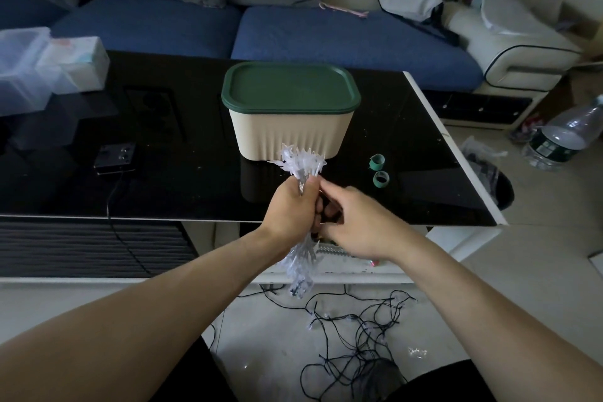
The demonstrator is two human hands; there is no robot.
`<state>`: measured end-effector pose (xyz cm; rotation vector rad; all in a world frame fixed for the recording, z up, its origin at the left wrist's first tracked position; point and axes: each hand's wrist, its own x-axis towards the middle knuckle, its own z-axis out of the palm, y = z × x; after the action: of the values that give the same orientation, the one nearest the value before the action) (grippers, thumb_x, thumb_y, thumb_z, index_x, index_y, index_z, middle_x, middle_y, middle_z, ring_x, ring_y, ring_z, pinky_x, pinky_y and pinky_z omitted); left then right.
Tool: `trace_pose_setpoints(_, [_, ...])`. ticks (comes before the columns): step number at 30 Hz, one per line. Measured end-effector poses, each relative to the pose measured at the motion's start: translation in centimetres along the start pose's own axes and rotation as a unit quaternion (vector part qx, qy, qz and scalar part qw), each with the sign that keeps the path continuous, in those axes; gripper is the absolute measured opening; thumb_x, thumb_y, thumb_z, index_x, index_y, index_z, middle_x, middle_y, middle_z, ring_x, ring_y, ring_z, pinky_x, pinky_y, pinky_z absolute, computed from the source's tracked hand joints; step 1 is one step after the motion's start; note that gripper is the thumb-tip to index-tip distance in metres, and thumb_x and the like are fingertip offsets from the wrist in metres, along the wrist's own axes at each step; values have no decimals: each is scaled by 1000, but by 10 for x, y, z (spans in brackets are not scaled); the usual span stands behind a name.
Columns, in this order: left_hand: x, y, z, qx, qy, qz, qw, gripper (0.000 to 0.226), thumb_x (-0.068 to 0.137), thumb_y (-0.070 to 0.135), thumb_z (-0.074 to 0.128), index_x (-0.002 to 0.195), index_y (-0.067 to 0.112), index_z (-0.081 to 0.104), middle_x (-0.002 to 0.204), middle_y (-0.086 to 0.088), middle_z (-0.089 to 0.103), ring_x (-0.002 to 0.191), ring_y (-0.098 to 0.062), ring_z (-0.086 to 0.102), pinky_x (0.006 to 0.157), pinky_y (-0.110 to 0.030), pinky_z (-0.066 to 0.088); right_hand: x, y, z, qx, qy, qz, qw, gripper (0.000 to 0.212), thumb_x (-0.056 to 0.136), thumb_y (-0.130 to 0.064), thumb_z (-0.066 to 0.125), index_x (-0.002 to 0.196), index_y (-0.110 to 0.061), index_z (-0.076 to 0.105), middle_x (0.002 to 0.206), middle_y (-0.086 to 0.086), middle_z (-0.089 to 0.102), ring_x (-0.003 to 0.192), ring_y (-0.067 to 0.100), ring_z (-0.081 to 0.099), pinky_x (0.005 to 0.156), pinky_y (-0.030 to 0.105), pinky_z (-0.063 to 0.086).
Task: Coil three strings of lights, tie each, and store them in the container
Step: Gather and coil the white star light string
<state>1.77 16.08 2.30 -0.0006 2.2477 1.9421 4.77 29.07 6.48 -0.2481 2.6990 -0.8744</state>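
My left hand [293,206] is closed around a coiled bundle of clear star-shaped lights [301,161]; stars stick out above the fist and hang below it. My right hand [355,222] touches the bundle from the right, fingers curled against it; what it pinches is hidden. Behind the bundle stands the beige ribbed container [290,130] with its dark green lid [290,86] on. Two green tie rings [378,170] lie on the black table, right of the container. A loose black-wired light string [359,336] lies tangled on the floor between my knees.
The glossy black table [163,173] has a small black box with a cable [115,157] at left and clear plastic boxes [42,65] at the far left. A blue sofa [293,33] stands behind. A plastic bottle [567,137] lies on the floor at right.
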Motion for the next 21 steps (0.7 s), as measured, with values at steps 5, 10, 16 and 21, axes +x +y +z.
trace_pose_setpoints(5, [4,1,-4,-23,32,-37,999,37,103,24,45,70,8,46,50,0,48,44,-15,45,47,-27,42,1,11,2,41,-53,-34,997,91,91,-15,67,159,-37,12,86,-6,65,68,2,60,63,21,49])
trace_pose_setpoints(10, [14,19,-21,-185,125,-57,973,39,106,18,37,72,4,50,55,-4,55,52,-20,55,57,-34,53,3,31,-14,96,29,-43,994,14,90,-23,74,104,-26,73,76,-6,69,68,5,63,71,30,54])
trace_pose_setpoints(16, [16,27,-36,-364,103,-96,921,24,107,16,35,90,5,48,83,-15,68,76,-33,73,75,-45,60,2,46,-23,268,33,-42,962,22,95,-11,64,113,-20,73,96,5,77,88,21,75,82,31,60])
trace_pose_setpoints(21, [15,33,-37,-379,104,-82,916,33,108,21,34,80,10,46,58,-2,49,49,-18,52,63,-37,55,1,51,-24,199,-72,-28,977,70,73,-43,77,138,-29,55,129,-5,64,113,11,67,101,36,54])
